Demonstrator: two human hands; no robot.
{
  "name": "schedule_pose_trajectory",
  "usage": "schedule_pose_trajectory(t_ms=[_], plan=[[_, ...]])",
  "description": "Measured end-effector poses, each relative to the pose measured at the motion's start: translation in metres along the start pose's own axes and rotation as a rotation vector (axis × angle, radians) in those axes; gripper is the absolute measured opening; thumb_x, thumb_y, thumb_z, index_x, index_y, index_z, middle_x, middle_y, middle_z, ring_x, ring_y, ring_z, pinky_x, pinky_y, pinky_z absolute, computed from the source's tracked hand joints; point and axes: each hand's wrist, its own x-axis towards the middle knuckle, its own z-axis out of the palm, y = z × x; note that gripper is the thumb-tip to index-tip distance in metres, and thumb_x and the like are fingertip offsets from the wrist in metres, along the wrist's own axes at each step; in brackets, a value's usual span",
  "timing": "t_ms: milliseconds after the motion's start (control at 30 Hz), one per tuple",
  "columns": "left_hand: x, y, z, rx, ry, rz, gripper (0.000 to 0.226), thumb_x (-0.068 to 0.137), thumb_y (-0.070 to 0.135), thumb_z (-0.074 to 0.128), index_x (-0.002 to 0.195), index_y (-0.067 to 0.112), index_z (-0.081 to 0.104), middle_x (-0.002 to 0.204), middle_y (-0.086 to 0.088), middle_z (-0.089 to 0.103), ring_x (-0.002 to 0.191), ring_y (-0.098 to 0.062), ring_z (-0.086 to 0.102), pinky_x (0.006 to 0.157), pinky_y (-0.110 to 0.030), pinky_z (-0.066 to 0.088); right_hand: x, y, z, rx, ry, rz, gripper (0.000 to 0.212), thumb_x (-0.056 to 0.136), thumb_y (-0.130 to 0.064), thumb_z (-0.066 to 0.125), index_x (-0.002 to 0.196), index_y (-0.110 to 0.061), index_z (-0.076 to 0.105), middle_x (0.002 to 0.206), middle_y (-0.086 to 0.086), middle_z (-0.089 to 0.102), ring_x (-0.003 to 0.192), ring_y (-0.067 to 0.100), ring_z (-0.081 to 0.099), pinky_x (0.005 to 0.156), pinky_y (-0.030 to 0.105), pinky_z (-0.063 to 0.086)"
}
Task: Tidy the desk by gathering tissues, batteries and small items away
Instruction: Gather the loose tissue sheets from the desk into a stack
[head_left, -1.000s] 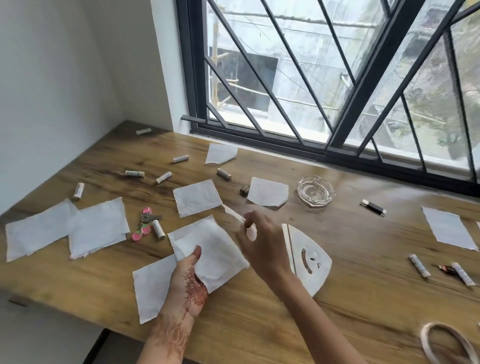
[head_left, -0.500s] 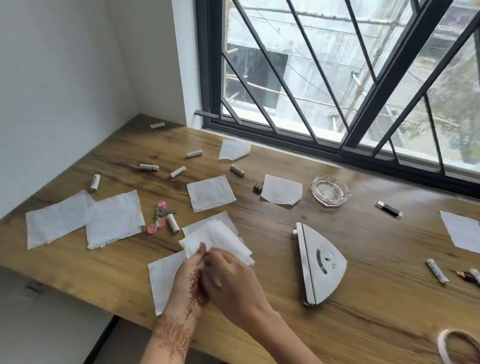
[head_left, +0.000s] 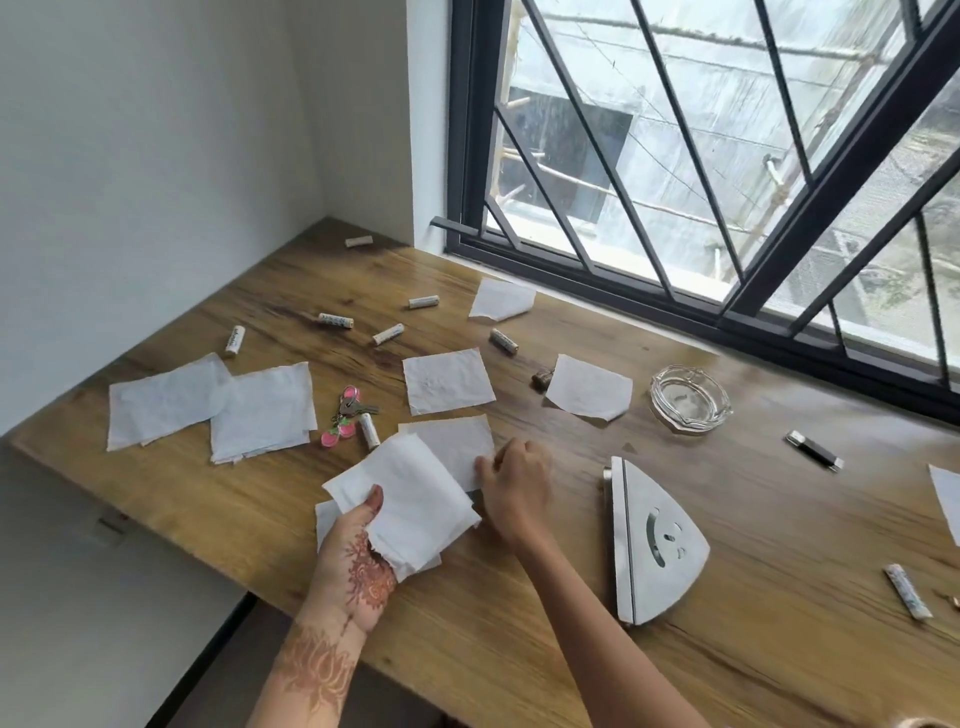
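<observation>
Left hand (head_left: 356, 556) grips a thin stack (head_left: 410, 493) of tissues, thumb on top. Right hand (head_left: 517, 483) pinches the edge of the next tissue (head_left: 449, 441), lying flat on the desk (head_left: 519, 649) just beyond the stack. We judge it's early: several loose tissues (head_left: 447, 379) sit left of and beyond the hands, batteries (head_left: 387, 333) scattered farther out, keys (head_left: 348, 415) just left, all untouched. Nothing put away yet afaict.

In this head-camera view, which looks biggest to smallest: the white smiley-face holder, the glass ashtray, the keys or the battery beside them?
1. white smiley-face holder
2. glass ashtray
3. keys
4. battery
The holder is also nearest the camera.
</observation>
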Motion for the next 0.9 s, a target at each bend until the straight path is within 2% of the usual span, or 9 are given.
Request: schedule_pose_trajectory(t_ms=[133,200,300,400,500,600,733,833,900], plan=[[0.0,-0.002,-0.004,0.017,0.034,0.03,0.039,0.091,0.017,0.052,0.129,0.009,0.047,0.102,-0.013,0.063,0.089,-0.03,0.061,0.041,-0.034,0.053,0.0,0.004,0.001,0.029,-0.006,-0.005,0.019,0.092,-0.027,0.049,0.096,-0.011,0.058,0.1,0.003,0.055,0.096,0.02,0.048,0.08,0.033,0.044],[-0.002,-0.002,-0.005,0.016,0.022,0.019,0.039,0.091,0.017,0.053,0.129,0.01,0.047,0.103,-0.013,0.063,0.089,-0.03,0.061,0.042,-0.034,0.053,-0.001,0.007,-0.005,0.213,0.008,0.016,0.014,0.091,-0.024,0.053,0.087,-0.011,0.058,0.087,0.002,0.057,0.085,0.019,0.054,0.07,0.031,0.047],[-0.004,-0.003,-0.005,0.005,0.016,0.004,0.036,0.09,0.017,0.055,0.125,0.011,0.049,0.104,-0.015,0.063,0.09,-0.032,0.061,0.043,-0.038,0.055,-0.005,0.004,-0.028,0.509,0.055,0.029,0.012,0.088,-0.017,0.059,0.078,-0.01,0.055,0.072,-0.002,0.056,0.068,0.011,0.054,0.053,0.014,0.041],[-0.005,-0.004,-0.002,0.005,0.01,0.006,0.032,0.089,0.018,0.056,0.12,0.012,0.05,0.105,-0.015,0.062,0.091,-0.031,0.061,0.056,-0.044,0.058,-0.012,-0.007,-0.054,0.597,0.164,-0.086,0.011,0.085,-0.012,0.063,0.077,-0.011,0.055,0.071,-0.007,0.058,0.067,0.003,0.058,0.051,0.008,0.044],[-0.006,-0.005,0.005,0.013,-0.017,0.024,0.023,0.091,0.017,0.053,0.113,0.011,0.054,0.099,-0.015,0.063,0.087,-0.031,0.06,0.079,-0.05,0.049,-0.023,-0.018,-0.072,0.479,0.259,-0.306,0.007,0.082,-0.007,0.066,0.081,-0.01,0.06,0.078,-0.003,0.064,0.07,0.009,0.06,0.059,0.005,0.043],[-0.012,-0.009,0.013,0.006,-0.064,0.007,0.018,0.094,0.019,0.048,0.102,0.006,0.058,0.088,-0.013,0.067,0.081,-0.028,0.063,0.083,-0.046,0.047,-0.04,-0.025,-0.077,0.302,0.232,-0.562,0.012,0.078,-0.002,0.067,0.088,-0.004,0.059,0.09,0.009,0.069,0.077,0.018,0.065,0.06,0.015,0.049],[-0.017,-0.015,0.014,-0.059,-0.206,-0.031,0.038,0.096,0.024,0.039,0.087,0.005,0.071,0.082,-0.011,0.074,0.07,-0.021,0.071,0.07,-0.036,0.057,-0.067,-0.028,-0.062,0.061,0.095,-0.803,0.011,0.078,-0.002,0.065,0.087,-0.003,0.06,0.103,0.013,0.069,0.099,0.025,0.066,0.078,0.034,0.057],[-0.015,-0.02,0.003,-0.128,-0.25,0.005,0.053,0.096,0.034,0.035,0.076,0.009,0.077,0.089,-0.011,0.073,0.075,-0.021,0.072,0.059,-0.033,0.059,-0.084,-0.026,-0.048,0.01,-0.001,-0.854,0.009,0.082,-0.009,0.062,0.091,-0.006,0.061,0.101,0.008,0.07,0.102,0.022,0.064,0.089,0.031,0.053],[-0.017,-0.02,-0.004,-0.138,-0.276,0.035,0.055,0.092,0.047,0.037,0.084,0.01,0.077,0.094,-0.012,0.073,0.083,-0.025,0.071,0.063,-0.037,0.059,-0.093,-0.025,-0.038,-0.001,-0.031,-0.872,0.009,0.085,-0.016,0.058,0.09,-0.009,0.061,0.097,0.005,0.07,0.099,0.02,0.065,0.091,0.031,0.051]])
